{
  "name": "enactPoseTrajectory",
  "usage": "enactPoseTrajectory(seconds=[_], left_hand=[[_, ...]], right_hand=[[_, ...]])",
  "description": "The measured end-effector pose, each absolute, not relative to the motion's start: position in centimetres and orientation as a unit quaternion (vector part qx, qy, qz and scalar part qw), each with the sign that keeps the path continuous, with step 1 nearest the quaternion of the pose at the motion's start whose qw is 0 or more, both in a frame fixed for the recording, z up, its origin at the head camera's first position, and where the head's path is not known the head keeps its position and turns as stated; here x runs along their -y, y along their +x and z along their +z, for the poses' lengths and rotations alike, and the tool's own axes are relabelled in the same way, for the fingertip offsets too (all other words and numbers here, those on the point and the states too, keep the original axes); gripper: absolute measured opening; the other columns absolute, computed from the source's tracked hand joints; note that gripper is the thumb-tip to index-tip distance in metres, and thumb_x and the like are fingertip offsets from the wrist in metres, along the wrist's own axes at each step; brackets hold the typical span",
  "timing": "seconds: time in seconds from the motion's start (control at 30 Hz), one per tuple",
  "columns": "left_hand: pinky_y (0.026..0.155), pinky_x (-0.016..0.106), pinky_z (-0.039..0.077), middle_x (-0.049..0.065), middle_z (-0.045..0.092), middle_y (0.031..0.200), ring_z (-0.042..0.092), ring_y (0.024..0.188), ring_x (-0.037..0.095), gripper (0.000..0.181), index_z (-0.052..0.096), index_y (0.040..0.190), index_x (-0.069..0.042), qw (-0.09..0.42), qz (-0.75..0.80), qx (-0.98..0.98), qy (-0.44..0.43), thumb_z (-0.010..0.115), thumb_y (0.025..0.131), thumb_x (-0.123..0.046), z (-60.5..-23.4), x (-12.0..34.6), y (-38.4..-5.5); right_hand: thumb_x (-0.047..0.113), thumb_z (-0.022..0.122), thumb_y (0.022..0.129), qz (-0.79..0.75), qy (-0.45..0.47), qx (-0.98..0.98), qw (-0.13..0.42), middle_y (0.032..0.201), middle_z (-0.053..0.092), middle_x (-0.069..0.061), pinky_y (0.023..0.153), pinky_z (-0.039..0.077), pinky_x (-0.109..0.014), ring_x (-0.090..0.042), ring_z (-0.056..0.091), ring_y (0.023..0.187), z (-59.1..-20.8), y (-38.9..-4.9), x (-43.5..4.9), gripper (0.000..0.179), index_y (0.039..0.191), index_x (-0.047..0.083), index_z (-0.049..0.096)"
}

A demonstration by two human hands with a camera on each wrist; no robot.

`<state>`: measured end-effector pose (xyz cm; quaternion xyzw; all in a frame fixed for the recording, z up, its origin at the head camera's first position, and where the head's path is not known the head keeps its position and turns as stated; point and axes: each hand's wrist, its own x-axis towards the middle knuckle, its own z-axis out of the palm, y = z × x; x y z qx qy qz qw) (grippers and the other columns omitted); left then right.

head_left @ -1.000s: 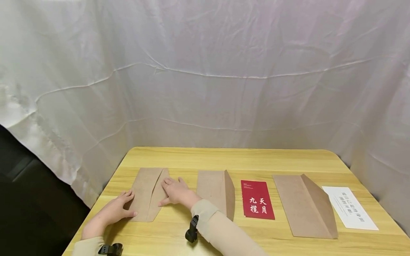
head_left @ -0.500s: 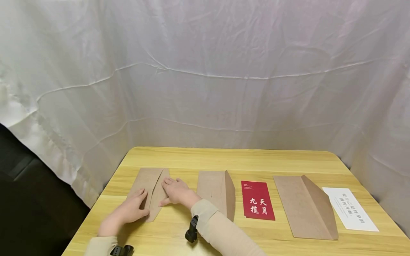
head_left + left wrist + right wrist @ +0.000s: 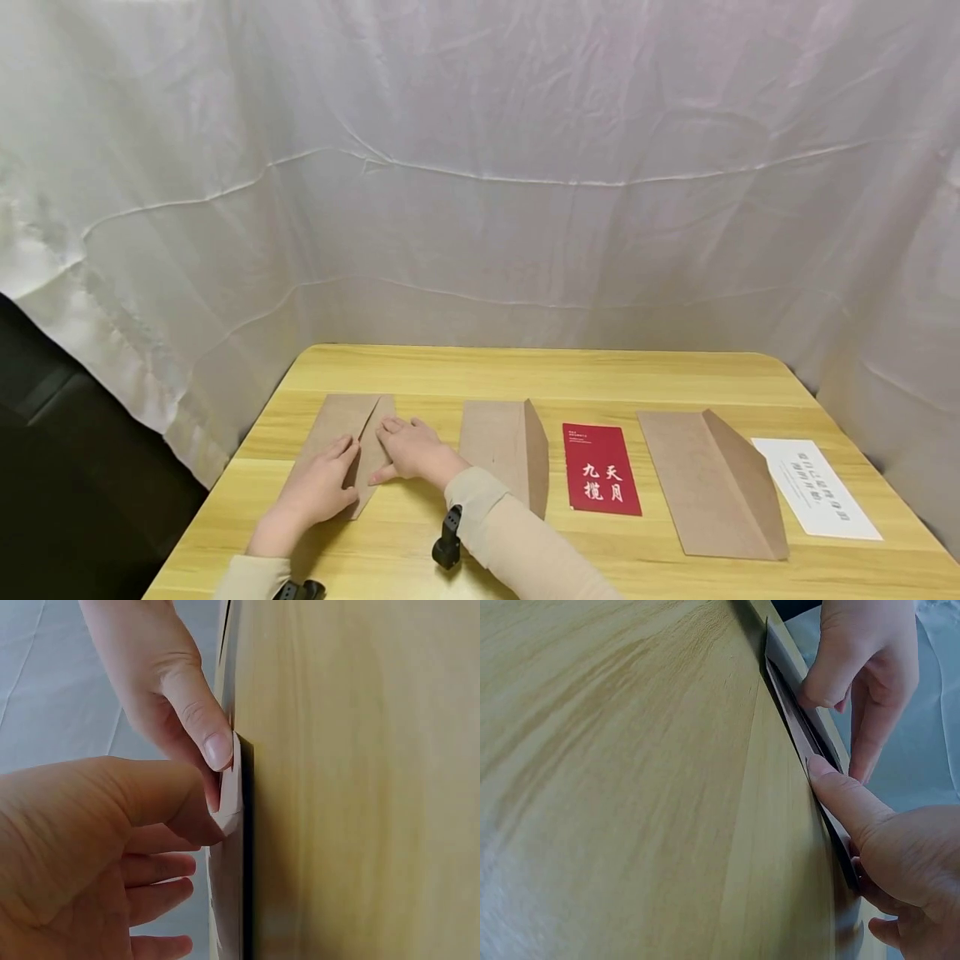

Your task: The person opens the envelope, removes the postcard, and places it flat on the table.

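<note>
A brown paper envelope (image 3: 343, 414) lies flat at the left of the table, its flap (image 3: 380, 410) folded over on the right side with a narrow gap along the flap's edge. My left hand (image 3: 318, 487) rests over the envelope's body, fingertips right at that gap and thumb low near the front end. On the flap's outer side, my right hand (image 3: 416, 450) presses with its fingers spread and its thumb at the slanted edge. Seen low in the right wrist view, the flap stands slightly raised between the right thumb (image 3: 823, 766) and the left hand (image 3: 859, 656).
To the right lie a second brown envelope (image 3: 491, 442) with its flap unfolded, partly behind the right forearm, a red card (image 3: 602, 454) with white characters, a third brown envelope (image 3: 693, 483), and a white printed card (image 3: 821, 492). A pale curtain (image 3: 525, 233) hangs behind the table.
My left hand has moved right and slightly away from me, from the envelope's left edge across its body to the flap's edge. The right hand has stayed in place on the flap.
</note>
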<state>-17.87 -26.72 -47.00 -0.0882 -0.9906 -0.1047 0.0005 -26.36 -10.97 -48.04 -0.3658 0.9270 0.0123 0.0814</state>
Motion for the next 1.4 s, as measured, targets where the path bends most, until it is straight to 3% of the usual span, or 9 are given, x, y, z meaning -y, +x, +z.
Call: enactPoseTrajectory(seconds=[0.43, 0.73, 0.97, 1.17, 1.23, 1.4], left_hand=[[0.107, 0.066, 0.034, 0.031, 0.048, 0.142, 0.038, 0.137, 0.048, 0.046, 0.064, 0.124, -0.002, 0.014, -0.091, 0.993, -0.077, 0.067, 0.081, -0.017, -45.8, 26.8, -17.3], [0.106, 0.067, 0.034, 0.027, 0.053, 0.137, 0.042, 0.132, 0.051, 0.047, 0.059, 0.12, -0.001, 0.031, -0.089, 0.994, -0.058, 0.073, 0.082, -0.024, -45.4, 26.5, -17.0], [0.111, 0.058, 0.035, 0.028, 0.059, 0.124, 0.05, 0.124, 0.05, 0.043, 0.052, 0.116, 0.001, 0.061, -0.109, 0.99, -0.064, 0.075, 0.082, -0.015, -45.8, 26.5, -17.1], [0.106, 0.059, 0.039, 0.023, 0.06, 0.11, 0.055, 0.116, 0.044, 0.035, 0.051, 0.109, 0.001, 0.099, -0.135, 0.983, -0.078, 0.069, 0.079, -0.002, -46.4, 26.7, -17.3], [0.105, 0.06, 0.04, 0.026, 0.059, 0.118, 0.053, 0.121, 0.046, 0.035, 0.052, 0.112, 0.002, 0.093, -0.15, 0.981, -0.077, 0.065, 0.079, 0.0, -46.5, 26.9, -17.3], [0.105, 0.061, 0.04, 0.032, 0.049, 0.137, 0.044, 0.13, 0.05, 0.054, 0.045, 0.136, 0.005, 0.04, -0.202, 0.977, -0.058, 0.059, 0.085, -0.003, -46.6, 27.8, -17.4]], right_hand=[[0.072, 0.056, 0.081, 0.011, -0.365, -0.928, 0.078, 0.16, 0.029, 0.004, 0.121, 0.026, -0.036, -0.01, 0.026, 0.149, -48.0, -26.2, 11.0, 0.091, 0.153, 0.02, 0.034], [0.071, 0.056, 0.082, 0.003, -0.364, -0.928, 0.082, 0.161, 0.027, 0.003, 0.122, 0.025, -0.037, -0.011, 0.025, 0.149, -48.3, -26.3, 10.9, 0.091, 0.154, 0.019, 0.031], [0.072, 0.055, 0.082, 0.003, -0.363, -0.928, 0.081, 0.161, 0.026, 0.004, 0.122, 0.025, -0.038, -0.01, 0.025, 0.149, -48.3, -26.3, 10.8, 0.092, 0.154, 0.02, 0.031], [0.072, 0.057, 0.081, -0.003, -0.361, -0.929, 0.079, 0.161, 0.028, 0.005, 0.122, 0.026, -0.038, -0.01, 0.026, 0.149, -48.3, -26.3, 10.8, 0.091, 0.153, 0.021, 0.033], [0.071, 0.056, 0.081, -0.004, -0.362, -0.929, 0.081, 0.161, 0.028, 0.004, 0.122, 0.025, -0.038, -0.01, 0.025, 0.149, -48.3, -26.3, 10.8, 0.091, 0.153, 0.021, 0.033], [0.07, 0.056, 0.082, -0.005, -0.363, -0.928, 0.083, 0.161, 0.026, 0.003, 0.122, 0.024, -0.039, -0.01, 0.024, 0.149, -48.3, -26.4, 10.9, 0.091, 0.154, 0.02, 0.032]])
